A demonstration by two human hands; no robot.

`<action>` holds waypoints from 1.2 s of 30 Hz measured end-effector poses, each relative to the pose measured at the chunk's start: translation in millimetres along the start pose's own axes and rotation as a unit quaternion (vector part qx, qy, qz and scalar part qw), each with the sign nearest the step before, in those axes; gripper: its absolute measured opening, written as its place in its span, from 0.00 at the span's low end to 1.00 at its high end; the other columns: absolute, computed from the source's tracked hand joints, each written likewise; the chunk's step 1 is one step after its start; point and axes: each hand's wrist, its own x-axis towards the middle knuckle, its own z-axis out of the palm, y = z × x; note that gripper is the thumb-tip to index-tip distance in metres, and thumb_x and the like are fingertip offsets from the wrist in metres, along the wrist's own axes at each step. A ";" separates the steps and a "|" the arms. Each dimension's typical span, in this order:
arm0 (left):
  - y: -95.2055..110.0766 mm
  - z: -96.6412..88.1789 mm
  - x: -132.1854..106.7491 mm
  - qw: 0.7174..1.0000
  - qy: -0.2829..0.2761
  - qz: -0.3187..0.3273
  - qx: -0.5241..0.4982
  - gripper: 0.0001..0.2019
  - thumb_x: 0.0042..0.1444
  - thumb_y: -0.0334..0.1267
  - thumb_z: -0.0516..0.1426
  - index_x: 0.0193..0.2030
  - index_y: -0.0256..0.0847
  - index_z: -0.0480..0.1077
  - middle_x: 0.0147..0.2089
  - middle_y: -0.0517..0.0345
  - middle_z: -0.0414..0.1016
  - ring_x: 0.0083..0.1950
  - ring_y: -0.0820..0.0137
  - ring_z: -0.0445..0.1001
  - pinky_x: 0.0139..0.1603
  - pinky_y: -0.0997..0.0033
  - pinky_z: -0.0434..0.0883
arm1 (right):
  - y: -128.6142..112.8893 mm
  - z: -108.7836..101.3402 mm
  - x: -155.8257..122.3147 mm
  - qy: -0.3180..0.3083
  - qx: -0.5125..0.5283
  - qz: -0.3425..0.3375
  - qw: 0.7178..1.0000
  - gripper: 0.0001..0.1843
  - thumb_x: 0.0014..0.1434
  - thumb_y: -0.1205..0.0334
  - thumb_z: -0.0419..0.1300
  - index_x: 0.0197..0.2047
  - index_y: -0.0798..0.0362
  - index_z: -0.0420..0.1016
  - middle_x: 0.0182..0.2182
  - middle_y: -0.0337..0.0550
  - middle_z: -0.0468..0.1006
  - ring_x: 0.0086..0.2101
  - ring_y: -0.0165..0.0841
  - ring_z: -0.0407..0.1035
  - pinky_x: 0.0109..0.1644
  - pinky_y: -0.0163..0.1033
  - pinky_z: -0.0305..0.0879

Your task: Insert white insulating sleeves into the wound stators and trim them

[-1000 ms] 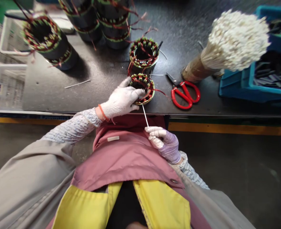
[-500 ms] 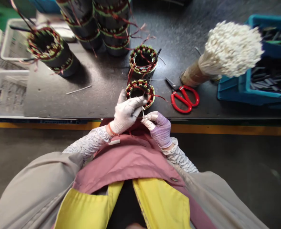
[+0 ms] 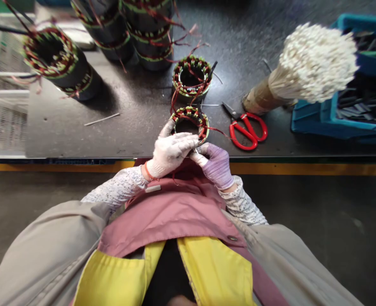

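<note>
Right hand (image 3: 215, 165), purple glove, pinches thin white stick (image 3: 195, 150), mostly hidden; left hand (image 3: 171, 149), white knit glove, fingers pressed together over near rim of copper-wound stator ring (image 3: 190, 114), at edge of black bench (image 3: 63, 136). Red-handled steel scissors (image 3: 247, 134) just right; second wound stator (image 3: 191, 76) beyond.
</note>
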 end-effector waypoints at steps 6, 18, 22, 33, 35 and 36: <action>0.4 -1.4 -0.7 1.000 -0.020 -0.013 -0.001 0.10 0.69 0.38 0.54 0.47 0.48 0.78 0.49 0.61 0.84 0.52 0.70 0.82 0.76 0.51 0.58 | -6.0 -1.5 -3.3 0.015 0.007 0.009 1.000 0.09 0.55 0.58 0.69 0.27 0.52 0.77 0.26 0.38 0.78 0.29 0.30 0.71 0.38 0.36 0.70; -1.1 2.6 -2.2 1.000 0.009 0.008 0.004 0.11 0.69 0.37 0.54 0.46 0.47 0.78 0.49 0.60 0.84 0.52 0.71 0.82 0.75 0.54 0.60 | -8.9 -3.2 -7.0 0.001 0.017 0.028 0.999 0.10 0.54 0.58 0.68 0.27 0.53 0.77 0.26 0.38 0.78 0.28 0.29 0.70 0.37 0.36 0.69; -1.2 2.0 -2.2 1.000 0.004 0.011 0.011 0.12 0.70 0.38 0.52 0.45 0.46 0.79 0.49 0.59 0.84 0.52 0.70 0.83 0.74 0.52 0.61 | 0.0 4.6 1.6 -0.001 0.020 0.047 0.999 0.17 0.54 0.50 0.69 0.25 0.53 0.75 0.23 0.38 0.77 0.26 0.29 0.69 0.36 0.37 0.69; 2.1 -1.0 0.4 0.996 -0.047 -0.070 -0.016 0.14 0.70 0.44 0.51 0.45 0.48 0.79 0.47 0.58 0.85 0.51 0.69 0.83 0.74 0.50 0.60 | -4.2 -5.2 -9.1 0.008 -0.030 -0.046 0.998 0.09 0.57 0.57 0.68 0.27 0.50 0.78 0.28 0.39 0.80 0.30 0.31 0.72 0.40 0.37 0.71; 1.1 -0.7 -0.4 0.996 -0.051 -0.068 -0.017 0.15 0.71 0.45 0.51 0.45 0.48 0.79 0.47 0.57 0.85 0.51 0.69 0.83 0.74 0.50 0.60 | -3.5 -3.6 -5.5 0.007 -0.025 -0.040 0.999 0.10 0.57 0.57 0.68 0.27 0.50 0.78 0.28 0.39 0.80 0.30 0.30 0.72 0.39 0.37 0.71; 0.6 -0.7 -0.7 0.996 -0.053 -0.066 -0.017 0.15 0.71 0.45 0.50 0.46 0.48 0.79 0.48 0.57 0.85 0.52 0.69 0.83 0.74 0.50 0.60 | -2.9 -2.5 -3.3 0.006 -0.022 -0.036 0.999 0.10 0.57 0.57 0.68 0.27 0.51 0.78 0.28 0.39 0.80 0.30 0.30 0.72 0.39 0.37 0.71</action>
